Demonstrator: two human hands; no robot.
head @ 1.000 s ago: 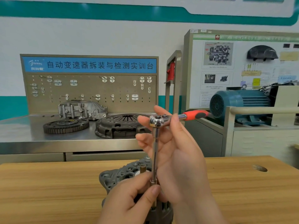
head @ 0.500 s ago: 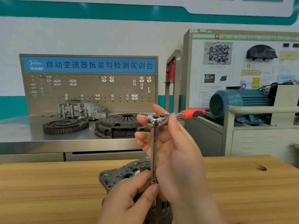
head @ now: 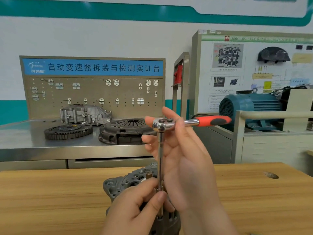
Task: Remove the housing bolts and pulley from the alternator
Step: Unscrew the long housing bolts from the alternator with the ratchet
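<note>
The wooden counter (head: 50, 200) carried the one work item. The alternator (head: 122, 185) stood at the middle of the counter's near edge, with its grey end housing facing up and most of its body hidden behind the hands.

A ratchet (head: 189, 122) with an orange grip was held level above it, handle pointing toward the counter's right side. A long extension bar (head: 160, 158) ran straight down from the ratchet's head to the housing. The socket end was hidden, so I could not tell whether it was seated on a bolt.

The right hand (head: 186, 167) cradled the ratchet head. Its fingers (head: 147, 119) were loosely curved round the head rather than wrapped on the handle, which suggests light spinning rather than heavy breaking torque. The left hand (head: 135, 209) pinched the lower end of the bar between thumb (head: 159, 199) and forefinger to keep it upright.

Assessment of progress:
- The housing appeared assembled, with no parted halves visible.
- No loose bolts lay on the visible counter.
- One housing bolt was judged to be in hand. The number already out could not be established.
- The pulley was not in view and its state is unknown.
- A short stud (head: 149, 175) stood proud of the housing just beside the bar.

The task was judged to be at an early stage, with the rest of the bolts and the pulley to follow.
</note>
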